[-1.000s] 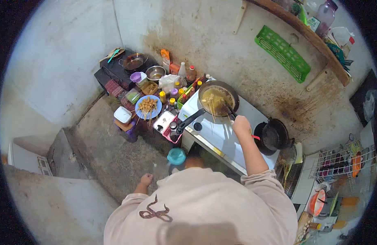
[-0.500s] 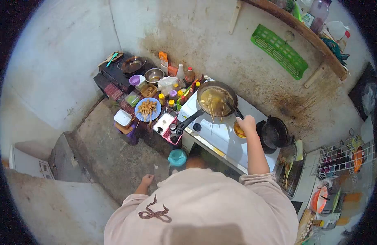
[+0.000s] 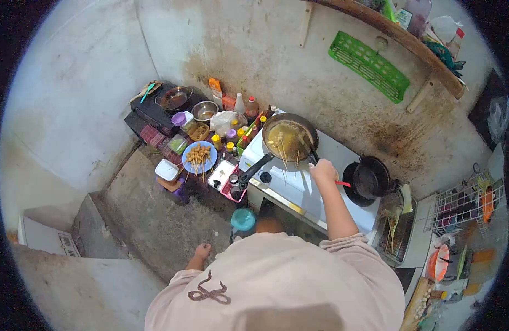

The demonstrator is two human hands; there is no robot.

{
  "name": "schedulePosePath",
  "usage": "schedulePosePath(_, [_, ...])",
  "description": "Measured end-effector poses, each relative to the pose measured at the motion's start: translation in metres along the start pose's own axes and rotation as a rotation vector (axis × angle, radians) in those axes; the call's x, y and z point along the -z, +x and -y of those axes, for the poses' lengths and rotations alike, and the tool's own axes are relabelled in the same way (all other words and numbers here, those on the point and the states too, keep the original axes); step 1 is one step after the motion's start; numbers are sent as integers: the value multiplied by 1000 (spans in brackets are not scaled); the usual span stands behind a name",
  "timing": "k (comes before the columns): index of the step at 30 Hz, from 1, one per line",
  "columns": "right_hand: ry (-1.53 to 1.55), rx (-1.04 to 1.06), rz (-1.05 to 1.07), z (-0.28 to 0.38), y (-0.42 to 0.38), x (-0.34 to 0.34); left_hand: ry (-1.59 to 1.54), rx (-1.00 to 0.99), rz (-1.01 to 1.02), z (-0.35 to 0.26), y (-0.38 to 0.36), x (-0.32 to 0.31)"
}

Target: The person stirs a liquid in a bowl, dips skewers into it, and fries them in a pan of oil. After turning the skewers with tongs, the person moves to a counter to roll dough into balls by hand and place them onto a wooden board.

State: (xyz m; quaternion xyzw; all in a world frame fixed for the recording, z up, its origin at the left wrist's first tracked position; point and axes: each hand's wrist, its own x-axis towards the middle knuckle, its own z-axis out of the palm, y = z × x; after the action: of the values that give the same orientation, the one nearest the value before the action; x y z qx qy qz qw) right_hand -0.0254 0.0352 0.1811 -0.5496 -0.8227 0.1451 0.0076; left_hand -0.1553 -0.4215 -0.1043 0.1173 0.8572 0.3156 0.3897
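Head view: frame centre, stove.
Right hand (image 3: pixel 324 171): closed on tongs (image 3: pixel 311 151) at the pan (image 3: pixel 288 138).
Left hand (image 3: pixel 202 251): loosely curled, empty.
Technique: grip skewers (image 3: pixel 284 148) above the oil.

I observe a bare plaster wall (image 3: pixel 254 38), heavily stained brown behind the cooking area. A wooden shelf (image 3: pixel 392 33) runs along it at upper right, a green plastic basket (image 3: pixel 368 67) hanging beneath. The concrete floor (image 3: pixel 149 209) is rough and grey. A wire rack (image 3: pixel 464 204) stands at right.
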Motion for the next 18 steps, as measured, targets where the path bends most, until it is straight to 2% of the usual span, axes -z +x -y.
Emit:
schedulePosePath(6, [43, -64, -70, -5, -6, 17, 7, 46, -59, 14, 10, -8])
schedulePosePath(10, [15, -21, -89, -17, -1, 17, 0, 109, -55, 23, 11, -12])
schedulePosePath(13, [34, -46, -86, -10, -5, 22, 69, 73, -41, 32, 18, -14])
schedulePosePath(18, [-24, 27, -38, 14, -2, 12, -43, 4, -13, 22, 25, -15])
